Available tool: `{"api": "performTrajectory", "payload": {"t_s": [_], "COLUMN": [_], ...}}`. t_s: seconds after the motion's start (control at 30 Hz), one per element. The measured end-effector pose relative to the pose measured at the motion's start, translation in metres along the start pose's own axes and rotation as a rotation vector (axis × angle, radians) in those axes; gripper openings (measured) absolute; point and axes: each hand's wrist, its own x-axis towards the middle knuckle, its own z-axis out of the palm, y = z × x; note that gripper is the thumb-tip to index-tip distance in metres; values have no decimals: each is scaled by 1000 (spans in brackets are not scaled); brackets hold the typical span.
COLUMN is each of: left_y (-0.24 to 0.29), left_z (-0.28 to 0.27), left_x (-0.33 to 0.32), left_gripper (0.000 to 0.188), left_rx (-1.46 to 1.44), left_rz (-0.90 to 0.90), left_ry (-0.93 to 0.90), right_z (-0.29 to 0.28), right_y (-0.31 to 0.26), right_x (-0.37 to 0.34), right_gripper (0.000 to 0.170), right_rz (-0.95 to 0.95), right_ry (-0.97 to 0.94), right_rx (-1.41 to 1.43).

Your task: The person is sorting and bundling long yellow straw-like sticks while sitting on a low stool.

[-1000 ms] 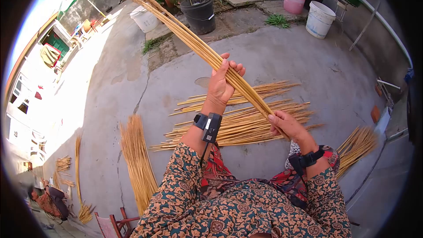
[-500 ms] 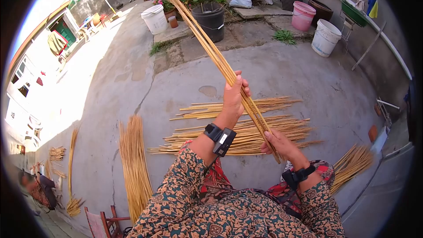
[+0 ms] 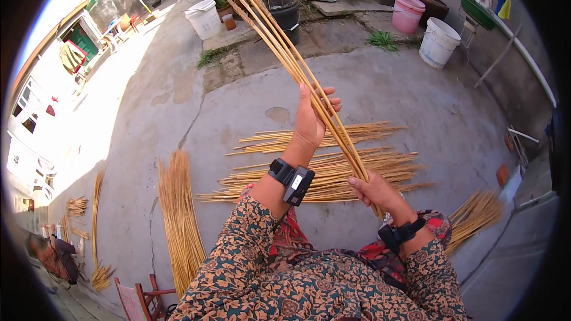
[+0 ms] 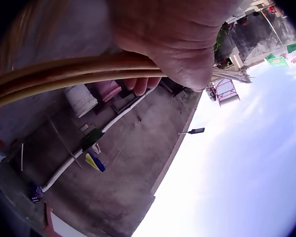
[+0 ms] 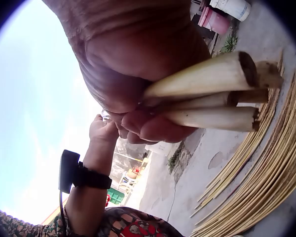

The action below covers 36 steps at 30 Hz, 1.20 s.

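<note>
A thin bunch of long dry stalks [image 3: 281, 53] with feathery tips slants up and left across the head view. My right hand [image 3: 380, 192] grips its thick lower end, thumb on top; in the right wrist view several cut stalk ends [image 5: 202, 81] stick out past the fingers. Higher up, the stalks lie across the palm of my left hand [image 3: 310, 120]. Its thumb stands up on their left and its fingers reach out, fairly straight, on their right. Above that hand the stalks fan slightly apart. In the left wrist view the stalks pass under the palm.
Loose stalks [image 3: 321, 175] lie in rows on the concrete ahead. A thick bundle [image 3: 180, 220] is on the left, another [image 3: 473, 220] on the right. Buckets [image 3: 440, 43] and potted plants stand at the back. A folding stool [image 3: 141, 300] and a seated person [image 3: 53, 255] are at lower left.
The bunch first swung steeper and to the right with both hands. Since half a second ago my left hand has loosened, its fingers straightening, and the stalks have spread apart. My right hand keeps its grip.
</note>
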Motion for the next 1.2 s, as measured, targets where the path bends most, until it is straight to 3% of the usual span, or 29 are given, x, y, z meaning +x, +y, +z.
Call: {"api": "performTrajectory", "payload": {"t_s": [0.1,0.33,0.4,0.63,0.73,0.83,0.93,1.03,1.13,1.2], "left_y": [9,12,12,-1,-4,0,11,25,33,34], "left_z": [-6,-21,-26,-17,-18,-13,-11,-23,-39,-41], "left_x": [6,12,11,11,12,11,9,14,19,21], "left_gripper": [44,27,24,31,35,38,39,40,43,50], "left_rx": [-73,-293,-329,103,152,112,-36,-146,-119,-27], "left_rz": [-21,-91,-115,-23,12,6,-16,9,78,143], "left_ry": [47,-164,-273,99,135,145,130,94,169,221], "right_z": [3,-3,-1,7,6,2,0,-4,-3,-6], "right_y": [6,-2,-2,17,19,8,19,35,43,37], "right_x": [-3,-12,-13,3,4,-1,2,7,2,-1], "right_gripper": [32,34,33,24,24,23,23,23,24,28], "right_rz": [-4,153,160,-16,-115,-59,-216,-261,-418,-295], "right_ry": [-63,-345,-312,-31,79,58,105,143,340,358], "right_rx": [63,329,283,185,104,-16,-167,-421,-717,-911]}}
